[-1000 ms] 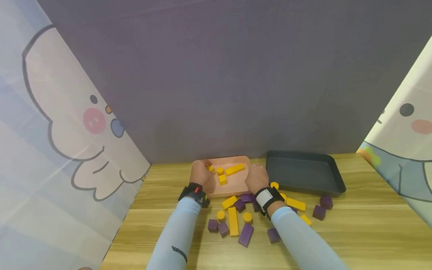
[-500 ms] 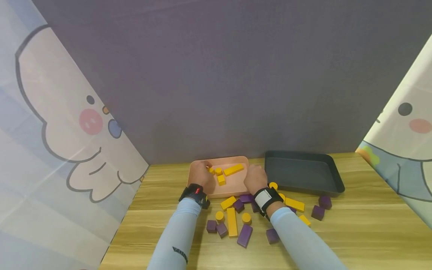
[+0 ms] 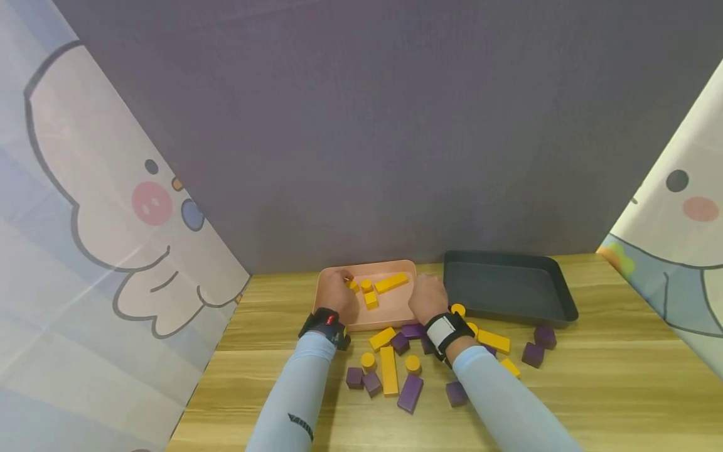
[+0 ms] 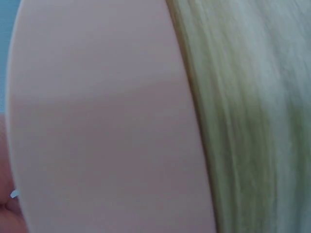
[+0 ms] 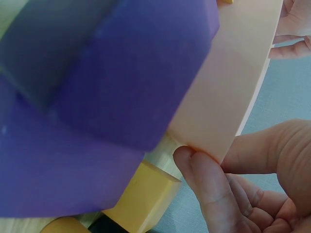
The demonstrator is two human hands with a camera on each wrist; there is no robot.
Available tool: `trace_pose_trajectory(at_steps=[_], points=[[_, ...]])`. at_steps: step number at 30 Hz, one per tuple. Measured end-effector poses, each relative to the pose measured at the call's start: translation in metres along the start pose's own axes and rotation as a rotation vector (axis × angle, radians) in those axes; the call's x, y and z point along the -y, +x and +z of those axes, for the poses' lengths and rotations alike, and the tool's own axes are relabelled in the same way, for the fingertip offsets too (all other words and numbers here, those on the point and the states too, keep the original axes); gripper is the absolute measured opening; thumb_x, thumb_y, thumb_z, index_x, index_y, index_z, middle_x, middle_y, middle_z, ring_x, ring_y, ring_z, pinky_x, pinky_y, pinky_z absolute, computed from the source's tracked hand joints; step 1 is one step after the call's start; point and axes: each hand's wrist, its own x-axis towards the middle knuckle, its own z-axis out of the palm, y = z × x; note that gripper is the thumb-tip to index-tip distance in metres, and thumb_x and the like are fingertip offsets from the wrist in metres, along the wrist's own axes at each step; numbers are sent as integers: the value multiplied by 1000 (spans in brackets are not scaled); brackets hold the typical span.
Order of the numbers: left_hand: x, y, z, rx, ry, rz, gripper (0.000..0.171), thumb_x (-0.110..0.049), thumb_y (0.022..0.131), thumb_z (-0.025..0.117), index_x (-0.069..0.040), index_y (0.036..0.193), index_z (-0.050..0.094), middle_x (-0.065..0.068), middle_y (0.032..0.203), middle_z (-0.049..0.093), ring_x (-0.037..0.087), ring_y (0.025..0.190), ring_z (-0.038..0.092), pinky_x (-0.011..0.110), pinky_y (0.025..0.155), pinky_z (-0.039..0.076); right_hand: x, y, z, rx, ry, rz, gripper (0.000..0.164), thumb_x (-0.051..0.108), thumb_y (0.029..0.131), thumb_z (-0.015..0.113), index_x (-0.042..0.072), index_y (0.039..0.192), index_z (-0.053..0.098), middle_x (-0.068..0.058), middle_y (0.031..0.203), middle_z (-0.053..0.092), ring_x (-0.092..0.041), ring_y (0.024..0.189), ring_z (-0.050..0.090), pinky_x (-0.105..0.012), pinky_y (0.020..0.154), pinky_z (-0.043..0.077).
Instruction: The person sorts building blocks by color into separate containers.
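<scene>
In the right-wrist view we are seeing what the head view is hiding, the right grip pinching the pink tray beside the dark tray, while we are not discerning whether the left grip, at the pink tray's other end, is pinching too.

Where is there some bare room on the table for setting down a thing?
Bare table lies left of the pink tray, and right of the rightmost purple cubes. The dark tray is free inside. Crowded: in front of the pink tray, with yellow blocks and purple blocks.
</scene>
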Motion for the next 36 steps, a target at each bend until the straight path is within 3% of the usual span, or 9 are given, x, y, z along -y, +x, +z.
trace_pose_trajectory(at_steps=[3, 6, 9, 13, 17, 21, 28, 36], points=[[7, 4, 0, 5, -28, 17, 54, 13, 74, 55, -14, 116, 77, 7, 118, 70, 28, 107, 60, 46, 99, 52, 0, -1, 0, -13, -10, -11, 32, 8, 84, 77, -8, 111, 73, -21, 97, 76, -30, 80, 71, -47, 81, 64], [12, 8, -1, 15, -83, 34, 47, 14, 82, 57, -9, 118, 76, 10, 119, 69, 28, 108, 61, 45, 101, 54, 0, -1, 0, -19, -22, -14, 34, 8, 83, 77, -8, 112, 73, -21, 98, 76, -31, 81, 72, -48, 81, 64], [16, 12, -4, -2, -110, 106, 38, 13, 84, 66, -1, 118, 75, 16, 118, 70, 32, 108, 64, 46, 100, 55, -1, 0, 1, -19, -27, -15, 35, 9, 83, 77, -8, 113, 72, -22, 98, 76, -31, 81, 72, -48, 81, 64], [12, 6, -17, -7, -158, 185, 35, 7, 83, 74, 4, 118, 73, 23, 121, 72, 38, 110, 67, 51, 100, 56, -2, 0, 1, -15, -20, -22, 34, 9, 83, 76, -9, 113, 73, -22, 98, 77, -33, 82, 73, -49, 81, 64], [0, -9, -34, 12, -224, 202, 36, 0, 88, 74, -1, 124, 71, 20, 130, 71, 39, 120, 67, 52, 102, 57, -3, 0, 1, -10, -17, -27, 34, 9, 84, 75, -9, 113, 72, -22, 98, 77, -32, 82, 73, -49, 81, 64], [-11, -27, -47, 4, -244, 279, 37, -5, 92, 74, -4, 128, 70, 16, 135, 70, 38, 126, 66, 49, 102, 58, -4, 0, 1, -2, -9, -14, 33, 9, 84, 76, -9, 112, 72, -21, 96, 77, -30, 77, 71, -48, 80, 64], [-24, -62, -67, -48, -165, 418, 37, -14, 93, 76, -5, 129, 71, 14, 133, 71, 36, 128, 63, 51, 103, 56, -6, 1, 5, 11, -3, -15, 33, 9, 84, 77, -9, 112, 73, -21, 95, 77, -29, 76, 71, -48, 80, 65], [-26, -104, -82, -15, -124, 515, 48, -25, 93, 79, -5, 135, 67, 18, 143, 65, 38, 140, 57, 54, 113, 49, -5, 1, 1, 0, -26, -40, 33, 9, 84, 76, -10, 110, 73, -22, 95, 77, -32, 78, 73, -48, 77, 65]])
